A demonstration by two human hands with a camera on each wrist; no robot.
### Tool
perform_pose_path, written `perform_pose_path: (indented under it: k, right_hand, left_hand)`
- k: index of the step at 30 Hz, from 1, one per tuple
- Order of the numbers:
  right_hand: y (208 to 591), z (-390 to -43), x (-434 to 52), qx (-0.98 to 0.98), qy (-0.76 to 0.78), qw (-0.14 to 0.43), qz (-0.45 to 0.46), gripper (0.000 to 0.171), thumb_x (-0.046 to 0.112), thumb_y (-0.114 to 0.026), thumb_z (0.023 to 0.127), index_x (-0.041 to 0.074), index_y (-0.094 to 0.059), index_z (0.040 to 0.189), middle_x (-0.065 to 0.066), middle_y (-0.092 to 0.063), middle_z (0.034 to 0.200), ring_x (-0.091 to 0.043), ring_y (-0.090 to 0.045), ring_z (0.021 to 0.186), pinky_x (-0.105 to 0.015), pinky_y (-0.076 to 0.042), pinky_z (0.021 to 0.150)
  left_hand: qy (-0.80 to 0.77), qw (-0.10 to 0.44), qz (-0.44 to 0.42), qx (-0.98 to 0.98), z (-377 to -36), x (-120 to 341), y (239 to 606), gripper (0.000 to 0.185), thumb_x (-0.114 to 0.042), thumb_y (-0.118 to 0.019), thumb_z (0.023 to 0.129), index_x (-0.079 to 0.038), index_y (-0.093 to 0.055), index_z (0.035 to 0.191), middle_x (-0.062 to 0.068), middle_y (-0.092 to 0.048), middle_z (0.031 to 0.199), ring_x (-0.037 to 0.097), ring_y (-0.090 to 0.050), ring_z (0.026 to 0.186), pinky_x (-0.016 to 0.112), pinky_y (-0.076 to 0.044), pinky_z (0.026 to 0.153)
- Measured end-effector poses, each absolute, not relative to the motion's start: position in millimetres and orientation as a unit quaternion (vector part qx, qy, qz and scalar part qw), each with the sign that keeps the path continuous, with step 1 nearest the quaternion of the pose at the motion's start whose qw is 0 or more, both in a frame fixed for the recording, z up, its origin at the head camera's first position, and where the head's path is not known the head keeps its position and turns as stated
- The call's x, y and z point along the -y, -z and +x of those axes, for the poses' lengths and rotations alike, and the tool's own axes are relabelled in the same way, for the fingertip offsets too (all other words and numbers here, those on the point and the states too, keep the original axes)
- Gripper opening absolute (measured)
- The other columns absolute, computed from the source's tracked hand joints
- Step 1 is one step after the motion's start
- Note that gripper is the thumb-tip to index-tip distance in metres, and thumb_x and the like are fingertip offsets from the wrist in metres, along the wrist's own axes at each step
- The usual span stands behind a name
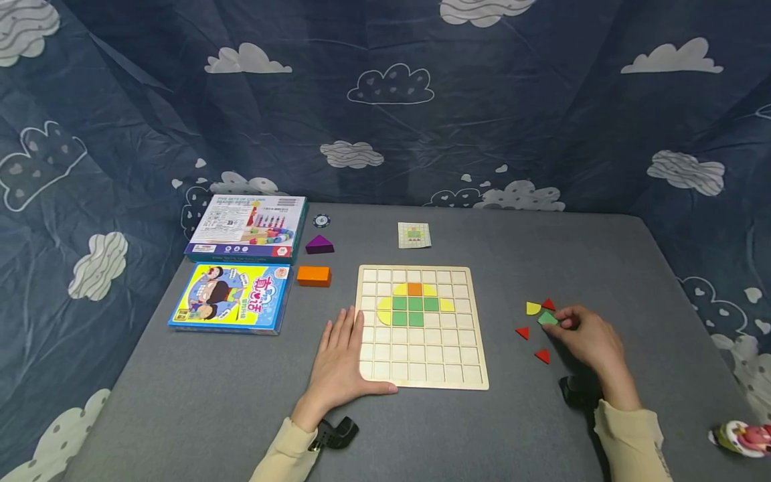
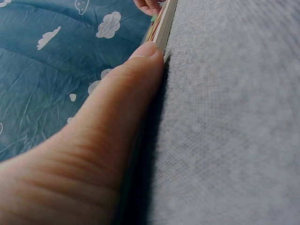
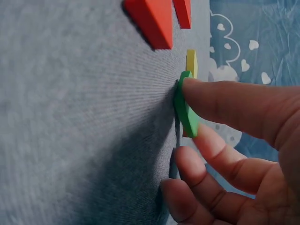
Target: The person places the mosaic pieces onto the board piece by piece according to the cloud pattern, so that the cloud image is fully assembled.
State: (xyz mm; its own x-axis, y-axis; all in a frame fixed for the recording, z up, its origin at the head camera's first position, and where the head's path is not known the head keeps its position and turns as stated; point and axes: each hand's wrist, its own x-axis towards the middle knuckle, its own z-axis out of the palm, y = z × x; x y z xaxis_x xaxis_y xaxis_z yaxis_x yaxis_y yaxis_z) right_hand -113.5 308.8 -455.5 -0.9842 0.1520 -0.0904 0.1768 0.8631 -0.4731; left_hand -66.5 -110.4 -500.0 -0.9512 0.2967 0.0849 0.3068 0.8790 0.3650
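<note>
Our right hand (image 1: 587, 338) sits at the right of the head view, its fingers (image 3: 220, 105) curled onto a thin green tile (image 1: 547, 318). In the right wrist view the tile (image 3: 186, 110) stands tipped on edge against the grey table (image 1: 518, 428), pinched between a fingertip above and another finger beneath. The hold looks shallow to us, taken only at the tile's rim, so the tile could flip out or drop flat if the pinch shifts.

Close around it lie a yellow quarter-round piece (image 1: 533, 308) and three red triangles (image 1: 523, 332), (image 1: 548, 304), (image 1: 543, 355). A careless lift or sweep of the hand could knock these neighbours and scatter them.

Our left hand (image 1: 340, 358) lies flat with straight fingers, holding nothing, the thumb (image 2: 117, 126) pressed against the edge of the wooden grid board (image 1: 421, 375) in the centre of the frame. Yellow, orange and green tiles (image 1: 414, 304) already fill cells in the upper middle of the board. If that hand pushes sideways, we judge the board could slide on the table and shake the seated tiles out of their cells.
</note>
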Motion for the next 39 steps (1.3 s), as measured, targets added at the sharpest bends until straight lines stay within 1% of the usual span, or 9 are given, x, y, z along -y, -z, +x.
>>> perform_pose_path:
  k: [9, 15, 21, 25, 29, 32, 35, 39]
  right_hand:
    - [457.8, -108.9, -304.4, -0.962, 0.259, -0.012, 0.081, 0.030, 0.022, -0.075, 0.081, 0.001, -0.058, 0.095, -0.012, -0.062, 0.083, -0.021, -0.051, 0.066, -0.031, -0.034, 0.054]
    - [457.2, -107.6, -300.9, -0.959, 0.270, -0.046, 0.072, 0.023, 0.017, -0.075, 0.080, 0.001, -0.061, 0.089, -0.008, -0.062, 0.077, -0.019, -0.050, 0.063, -0.031, -0.035, 0.052]
    - [453.2, -105.6, -288.5, -0.953, 0.284, -0.099, 0.042, 0.019, 0.013, -0.075, 0.078, 0.003, -0.062, 0.086, -0.008, -0.060, 0.073, -0.017, -0.047, 0.056, -0.030, -0.034, 0.045]
    - [454.2, -105.7, -273.3, -0.944, 0.306, -0.124, 0.014, 0.019, 0.014, -0.076, 0.079, 0.005, -0.061, 0.087, -0.007, -0.059, 0.072, -0.015, -0.045, 0.050, -0.033, -0.037, 0.038]
    - [456.7, -107.2, -256.2, -0.934, 0.334, -0.129, -0.019, 0.019, 0.020, -0.075, 0.082, 0.007, -0.063, 0.089, -0.003, -0.058, 0.071, -0.012, -0.046, 0.046, -0.033, -0.037, 0.036]
    - [457.3, -109.9, -241.1, -0.926, 0.354, -0.124, -0.036, 0.017, 0.020, -0.076, 0.082, 0.010, -0.065, 0.089, 0.001, -0.058, 0.070, -0.011, -0.045, 0.047, -0.035, -0.038, 0.036]
    - [456.5, -113.0, -225.0, -0.921, 0.369, -0.110, -0.051, 0.015, 0.015, -0.078, 0.079, 0.010, -0.067, 0.088, 0.003, -0.058, 0.070, -0.010, -0.044, 0.049, -0.034, -0.037, 0.037]
    - [455.2, -116.2, -205.1, -0.914, 0.393, -0.073, -0.069, 0.014, 0.008, -0.078, 0.077, 0.006, -0.069, 0.087, 0.001, -0.059, 0.069, -0.011, -0.044, 0.051, -0.026, -0.033, 0.040]
  left_hand:
    - [0.184, 0.006, -0.155, 0.971, -65.6, 109.4, 500.3, 0.136, -0.085, -0.061, 0.056, -0.002, -0.011, 0.152, 0.015, -0.009, 0.157, 0.026, -0.001, 0.143, 0.043, 0.001, 0.113]
    - [0.184, 0.004, -0.153, 0.971, -66.0, 109.2, 500.0, 0.136, -0.085, -0.061, 0.056, -0.003, -0.010, 0.152, 0.014, -0.009, 0.157, 0.026, -0.001, 0.143, 0.042, 0.002, 0.113]
    - [0.184, 0.007, -0.154, 0.971, -66.2, 109.6, 499.9, 0.136, -0.085, -0.061, 0.056, -0.002, -0.011, 0.152, 0.015, -0.009, 0.157, 0.027, -0.002, 0.143, 0.043, 0.001, 0.113]
    - [0.184, 0.011, -0.155, 0.971, -66.3, 110.2, 499.8, 0.135, -0.084, -0.062, 0.056, -0.001, -0.012, 0.151, 0.017, -0.011, 0.156, 0.028, -0.003, 0.143, 0.045, -0.001, 0.113]
    - [0.182, 0.009, -0.154, 0.971, -66.1, 110.4, 499.5, 0.135, -0.084, -0.062, 0.056, -0.002, -0.012, 0.151, 0.016, -0.010, 0.156, 0.027, -0.003, 0.143, 0.044, 0.000, 0.113]
    - [0.179, 0.009, -0.154, 0.972, -66.0, 110.6, 499.5, 0.136, -0.085, -0.061, 0.056, -0.002, -0.012, 0.151, 0.016, -0.010, 0.156, 0.027, -0.003, 0.143, 0.044, 0.000, 0.113]
    - [0.180, 0.007, -0.152, 0.972, -66.1, 110.6, 499.6, 0.136, -0.085, -0.061, 0.056, -0.002, -0.011, 0.152, 0.016, -0.010, 0.156, 0.027, -0.002, 0.143, 0.043, 0.001, 0.113]
    - [0.182, 0.004, -0.151, 0.972, -66.3, 110.3, 499.9, 0.136, -0.085, -0.061, 0.056, -0.003, -0.011, 0.152, 0.015, -0.009, 0.157, 0.026, -0.001, 0.143, 0.043, 0.002, 0.113]
